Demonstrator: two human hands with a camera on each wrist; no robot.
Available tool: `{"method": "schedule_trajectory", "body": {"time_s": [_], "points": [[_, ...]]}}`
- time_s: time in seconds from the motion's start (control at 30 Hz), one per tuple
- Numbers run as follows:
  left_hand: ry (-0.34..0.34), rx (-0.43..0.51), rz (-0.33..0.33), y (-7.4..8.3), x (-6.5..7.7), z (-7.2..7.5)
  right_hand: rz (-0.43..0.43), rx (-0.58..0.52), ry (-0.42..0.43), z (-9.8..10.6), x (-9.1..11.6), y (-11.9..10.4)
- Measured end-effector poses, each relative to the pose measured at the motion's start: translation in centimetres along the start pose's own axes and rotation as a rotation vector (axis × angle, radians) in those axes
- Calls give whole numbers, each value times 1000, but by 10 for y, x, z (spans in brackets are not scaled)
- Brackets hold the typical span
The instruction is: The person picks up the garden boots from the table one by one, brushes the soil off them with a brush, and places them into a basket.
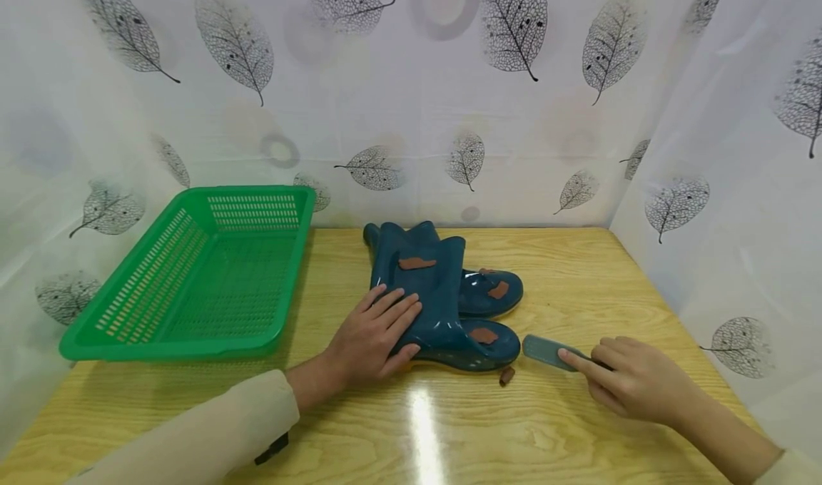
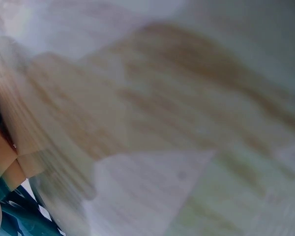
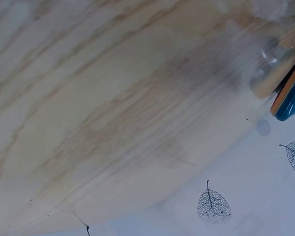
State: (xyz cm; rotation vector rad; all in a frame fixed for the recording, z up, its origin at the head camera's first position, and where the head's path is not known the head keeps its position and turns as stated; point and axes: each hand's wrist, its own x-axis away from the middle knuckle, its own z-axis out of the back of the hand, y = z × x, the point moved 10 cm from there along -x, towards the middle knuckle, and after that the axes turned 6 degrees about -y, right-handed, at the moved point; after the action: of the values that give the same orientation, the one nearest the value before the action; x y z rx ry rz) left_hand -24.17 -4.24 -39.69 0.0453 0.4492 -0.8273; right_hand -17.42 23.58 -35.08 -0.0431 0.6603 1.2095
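Observation:
A pair of glossy teal rubber boots (image 1: 420,307) lies on its side, toes to the right. Brown patches like clay stick to a shaft and both toes, such as the toe patch (image 1: 484,336). My left hand (image 1: 375,335) rests on the nearer boot's shaft, fingers spread. To the right of the toes, my right hand (image 1: 632,378) grips a flat grey-blue brush (image 1: 546,349) by its dark handle, index finger laid along it. The brush's rounded end is close to the nearer toe. A small brown lump (image 1: 506,376) lies below that toe.
A green plastic basket (image 1: 282,335) stands on the left of the wooden table (image 1: 565,257). White curtains (image 1: 398,100) with a leaf print hang behind and at both sides. Both wrist views show mostly blurred wood grain, with teal boot parts at an edge.

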Motion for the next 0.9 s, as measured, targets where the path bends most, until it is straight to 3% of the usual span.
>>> {"method": "schedule_trajectory", "body": {"time_s": [0.27,0.43,0.57,0.7,0.9], "points": [[13,-8,-9,2,-2,2,5,-14,68,10,-16,3],[7,-18,-3,2,0,1,-6,-32,102,13,-40,5],[14,-31,-8,2,0,1,35,-41,124,10,-62,3],[22,-35,-12,3,-1,1,53,-34,121,-1,-82,11],[31,-38,-18,4,0,2,2,-26,27,-32,-119,38]]}}
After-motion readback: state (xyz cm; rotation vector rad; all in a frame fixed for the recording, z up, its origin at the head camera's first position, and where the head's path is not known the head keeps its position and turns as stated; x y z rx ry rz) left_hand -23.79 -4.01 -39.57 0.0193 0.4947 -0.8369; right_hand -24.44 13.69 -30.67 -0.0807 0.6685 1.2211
